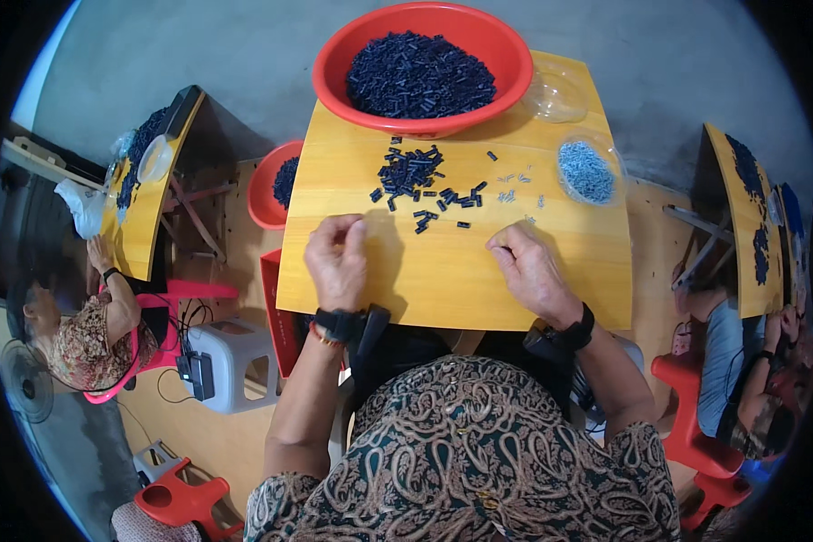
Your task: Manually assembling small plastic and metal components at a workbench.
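Observation:
My left hand [337,262] is curled above the left part of the yellow table [569,280], its thumb against the bent fingers. Over the right side, my right hand [535,269] is closed too, thumb and forefinger pressed together. Anything held in either is hidden or too small to make out. Between and beyond them lies a loose pile of short dark plastic pieces [408,170], with several scattered toward me. Small pale pins [509,195] are strewn beyond my right hand. A clear round container [587,170] of small blue-grey pins stands at the right edge.
A big red basin [330,77] full of dark pieces sits at the table's far edge, beside a clear empty-looking lid or bowl [556,98]. Another red basin [262,194] is low on the left. Other people sit at yellow tables [149,226] on both sides; a grey stool [230,357] stands left.

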`<state>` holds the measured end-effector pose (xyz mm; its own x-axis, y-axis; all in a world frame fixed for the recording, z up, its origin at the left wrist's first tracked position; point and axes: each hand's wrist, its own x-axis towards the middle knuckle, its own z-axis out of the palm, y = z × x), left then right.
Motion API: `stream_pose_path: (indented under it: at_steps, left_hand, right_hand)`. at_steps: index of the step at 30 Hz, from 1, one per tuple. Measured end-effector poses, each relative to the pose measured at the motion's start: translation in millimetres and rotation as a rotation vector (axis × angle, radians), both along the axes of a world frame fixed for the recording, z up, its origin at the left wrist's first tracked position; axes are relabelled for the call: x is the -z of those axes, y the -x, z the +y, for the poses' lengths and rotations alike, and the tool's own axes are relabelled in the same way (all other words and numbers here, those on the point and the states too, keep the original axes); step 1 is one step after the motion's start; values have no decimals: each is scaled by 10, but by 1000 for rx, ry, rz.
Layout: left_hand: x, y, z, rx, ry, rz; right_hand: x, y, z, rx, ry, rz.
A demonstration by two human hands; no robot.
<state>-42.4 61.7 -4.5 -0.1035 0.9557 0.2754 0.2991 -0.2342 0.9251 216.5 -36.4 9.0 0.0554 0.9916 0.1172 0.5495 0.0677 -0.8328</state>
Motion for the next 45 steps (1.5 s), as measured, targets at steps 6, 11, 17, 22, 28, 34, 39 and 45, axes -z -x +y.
stream_pose_path:
  at_steps: [6, 11, 17, 22, 28, 34, 39, 45]
  left_hand:
    - [20, -414, 196, 39, 134, 466]
    - [27, -499, 243, -59, 185, 584]
    - [76, -457, 249, -36, 171, 614]
    - [162, -370, 226, -2, 117, 453]
    - [71, -351, -86, 217, 132, -205]
    - [-100, -427, -344, 401, 380, -562]
    - [-174, -524, -472, 459, 450, -734]
    - [-180, -509, -523, 506, 443, -756]
  right_hand:
    - [68, -39, -54, -6, -69, 26]
    - [112, -52, -49, -27, -124, 15]
    - [71, -77, -65, 5, -76, 107]
    - [128, -106, -75, 18, -17, 207]
    - [128, -153, -62, 29, 211, 494]
    - [-48, 80, 68, -55, 115, 745]
    - [-114, 255, 249, -94, 69, 793]
    - [-159, 361, 275, -134, 37, 741]
